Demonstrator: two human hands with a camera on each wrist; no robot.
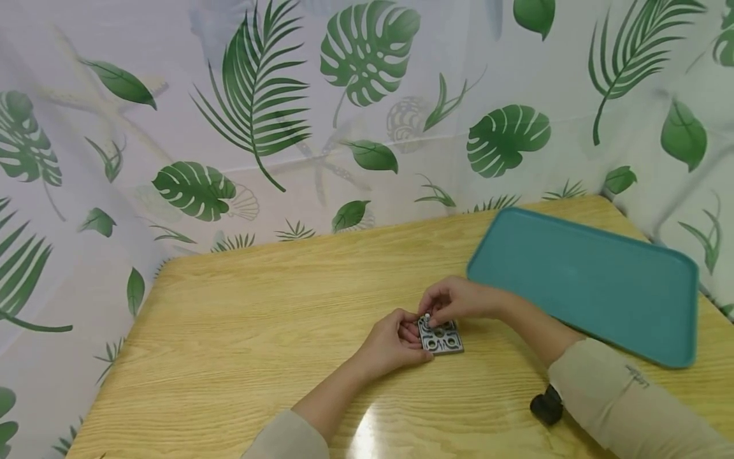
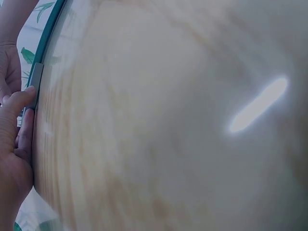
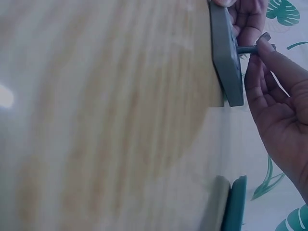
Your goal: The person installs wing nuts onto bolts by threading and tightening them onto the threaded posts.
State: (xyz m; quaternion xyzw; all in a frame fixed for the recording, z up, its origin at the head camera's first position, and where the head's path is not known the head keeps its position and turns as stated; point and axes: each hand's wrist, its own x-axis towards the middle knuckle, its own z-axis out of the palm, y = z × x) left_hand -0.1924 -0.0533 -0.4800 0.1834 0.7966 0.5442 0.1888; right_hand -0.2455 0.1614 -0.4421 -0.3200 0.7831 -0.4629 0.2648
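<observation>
Nearest are the two pale sleeves (image 1: 287, 440), with a dark object (image 1: 546, 408) on the table (image 1: 258, 331) just beside the right one, partly covered by it. Farther in, the left hand (image 1: 391, 347) grips a square grey plate (image 1: 443, 345) by its left side, thumb at the near left corner and fingers toward the far left corner, so most of the patterned face is uncovered to the right of this grip. The plate lies at the tabletop, patterned face up, with round holes in view; whether its whole underside meets the wood I cannot tell. At its far left part, a thin metal pin (image 3: 248, 49) stands upright from the face. The right hand (image 1: 461, 299), reaching in from the right and far side, pinches the pin's upper end between thumb and finger, above the plate; whether its lower end sits in a hole is hidden. Beyond the right forearm lies a teal tray (image 1: 573, 280), well apart from the plate, and behind the table hangs leaf-printed cloth (image 1: 298, 207).
</observation>
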